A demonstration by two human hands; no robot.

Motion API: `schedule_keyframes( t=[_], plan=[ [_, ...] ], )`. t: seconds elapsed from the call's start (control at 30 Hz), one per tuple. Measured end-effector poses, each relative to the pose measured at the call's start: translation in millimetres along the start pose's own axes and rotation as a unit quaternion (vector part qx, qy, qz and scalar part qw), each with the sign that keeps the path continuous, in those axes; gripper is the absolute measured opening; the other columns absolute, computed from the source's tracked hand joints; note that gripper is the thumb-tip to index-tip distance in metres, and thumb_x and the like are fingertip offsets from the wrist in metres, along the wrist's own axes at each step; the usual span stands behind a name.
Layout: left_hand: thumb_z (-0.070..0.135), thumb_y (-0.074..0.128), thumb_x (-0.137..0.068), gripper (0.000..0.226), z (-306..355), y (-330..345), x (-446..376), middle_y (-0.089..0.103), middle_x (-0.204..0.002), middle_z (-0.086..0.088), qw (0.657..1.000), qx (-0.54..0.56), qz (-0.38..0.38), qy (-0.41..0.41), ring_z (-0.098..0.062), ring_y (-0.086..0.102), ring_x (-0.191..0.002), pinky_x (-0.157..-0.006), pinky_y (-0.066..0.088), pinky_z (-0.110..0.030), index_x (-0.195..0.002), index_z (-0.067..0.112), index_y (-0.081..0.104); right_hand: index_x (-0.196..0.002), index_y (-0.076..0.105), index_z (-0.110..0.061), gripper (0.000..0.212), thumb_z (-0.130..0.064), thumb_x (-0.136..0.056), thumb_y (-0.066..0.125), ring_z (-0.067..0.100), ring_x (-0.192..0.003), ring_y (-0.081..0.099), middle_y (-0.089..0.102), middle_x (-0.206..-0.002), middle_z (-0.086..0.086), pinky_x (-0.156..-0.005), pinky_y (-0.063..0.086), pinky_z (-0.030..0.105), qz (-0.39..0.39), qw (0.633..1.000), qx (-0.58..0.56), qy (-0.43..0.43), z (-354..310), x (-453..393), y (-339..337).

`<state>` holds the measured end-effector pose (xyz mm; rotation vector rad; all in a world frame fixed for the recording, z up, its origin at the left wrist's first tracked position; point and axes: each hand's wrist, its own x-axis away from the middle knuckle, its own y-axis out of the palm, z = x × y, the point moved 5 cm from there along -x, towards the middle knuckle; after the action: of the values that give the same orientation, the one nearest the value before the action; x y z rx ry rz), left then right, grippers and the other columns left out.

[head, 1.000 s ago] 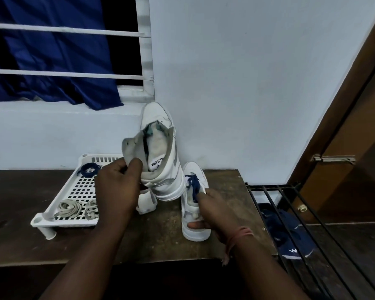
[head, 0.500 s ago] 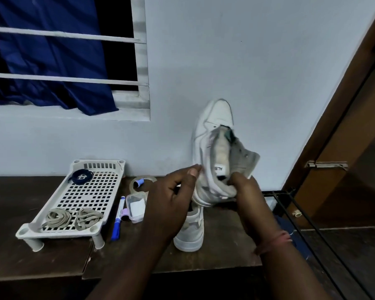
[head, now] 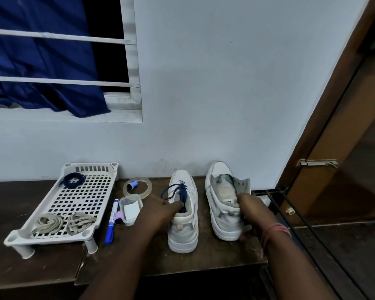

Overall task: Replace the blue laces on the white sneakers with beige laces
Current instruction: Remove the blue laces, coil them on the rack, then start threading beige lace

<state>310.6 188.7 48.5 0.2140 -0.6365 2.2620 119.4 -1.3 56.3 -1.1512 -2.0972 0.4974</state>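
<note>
Two white sneakers stand side by side on the dark wooden table (head: 37, 265), toes toward the wall. The left sneaker (head: 183, 226) carries a loose blue lace (head: 178, 192). My left hand (head: 160, 215) grips its collar, fingers inside the opening. The right sneaker (head: 222, 204) has no lace and its tongue is pulled up. My right hand (head: 253, 211) holds its collar and right side. Two coiled beige laces (head: 63, 223) lie at the near end of a white perforated tray (head: 100, 189), and a rolled blue lace (head: 72, 180) sits at its far end.
Between tray and sneakers lie a blue marker (head: 112, 221), a small clear box (head: 130, 210) and a ring of clear tape (head: 137, 187) with a small blue thing inside. A black metal rack (head: 290, 213) adjoins the table's right edge. A brown door (head: 342, 131) stands at right.
The unlaced sneaker, held up in the air before, now stands on the table to the right of the other. My left hand moved to the laced sneaker's collar.
</note>
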Motion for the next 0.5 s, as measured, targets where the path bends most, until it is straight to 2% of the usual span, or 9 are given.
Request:
schedule_keyframes(
  t=[0.07,0.13,0.2,0.27,0.33,0.43,0.5],
  plan=[
    [0.041,0.072,-0.081,0.034,2,-2,1,0.06,-0.064,-0.011,0.999,-0.045,0.006,0.022,-0.022,0.059,-0.063,-0.065,0.043,-0.035,-0.066,0.012,0.063,-0.09,0.058,-0.006,0.024,-0.017,-0.099,0.038,0.026,-0.079,0.054,0.058,-0.09,0.009,-0.068,0.038,0.031,0.014,0.999,-0.032,0.011,0,-2,3],
    [0.037,0.069,-0.086,0.043,3,-8,2,0.053,-0.054,-0.005,0.996,-0.078,0.032,0.035,-0.02,0.054,-0.057,-0.062,0.04,-0.034,-0.055,0.012,0.053,-0.086,0.061,-0.007,0.023,-0.017,-0.096,0.043,0.019,-0.071,0.053,0.058,-0.082,0.008,-0.058,0.036,0.029,0.024,0.998,-0.049,0.01,1,-3,3],
    [0.034,0.068,-0.088,0.052,2,-18,8,0.043,-0.043,0.003,0.993,-0.085,0.075,0.044,-0.017,0.047,-0.05,-0.057,0.035,-0.03,-0.046,0.014,0.044,-0.089,0.063,-0.005,0.023,-0.02,-0.096,0.047,0.015,-0.069,0.053,0.057,-0.079,0.006,-0.057,0.038,0.027,0.034,0.999,-0.026,-0.004,1,-2,2],
    [0.032,0.069,-0.088,0.056,0,-25,14,0.036,-0.038,0.005,0.99,-0.082,0.107,0.047,-0.014,0.041,-0.046,-0.052,0.03,-0.029,-0.043,0.016,0.039,-0.088,0.067,-0.005,0.025,-0.027,-0.089,0.055,0.024,-0.077,0.062,0.066,-0.084,0.011,-0.069,0.049,0.031,0.083,0.996,-0.037,-0.022,2,-1,-4],
    [0.033,0.067,-0.089,0.054,-1,-31,20,0.04,-0.04,0.003,0.986,-0.092,0.129,0.052,-0.012,0.042,-0.045,-0.049,0.029,-0.029,-0.045,0.014,0.043,-0.096,0.068,-0.006,0.031,-0.033,-0.084,0.06,0.034,-0.092,0.065,0.071,-0.099,0.018,-0.083,0.053,0.038,0.139,0.988,-0.047,-0.051,-2,-1,-8],
    [0.036,0.064,-0.09,0.043,-4,-34,27,0.051,-0.051,-0.001,0.979,-0.128,0.143,0.066,-0.011,0.05,-0.051,-0.049,0.03,-0.027,-0.058,0.008,0.057,-0.129,0.057,-0.007,0.048,-0.036,-0.091,0.064,0.042,-0.118,0.055,0.059,-0.129,0.023,-0.1,0.045,0.048,0.241,0.963,0.017,-0.12,-18,15,1],
    [0.036,0.064,-0.088,0.039,-6,-36,29,0.051,-0.053,-0.002,0.978,-0.14,0.137,0.077,-0.012,0.049,-0.052,-0.05,0.031,-0.027,-0.061,0.008,0.059,-0.134,0.055,-0.011,0.049,-0.036,-0.092,0.063,0.045,-0.126,0.046,0.051,-0.136,0.021,-0.103,0.038,0.055,0.344,0.912,0.09,-0.203,-39,43,16]
  ],
)
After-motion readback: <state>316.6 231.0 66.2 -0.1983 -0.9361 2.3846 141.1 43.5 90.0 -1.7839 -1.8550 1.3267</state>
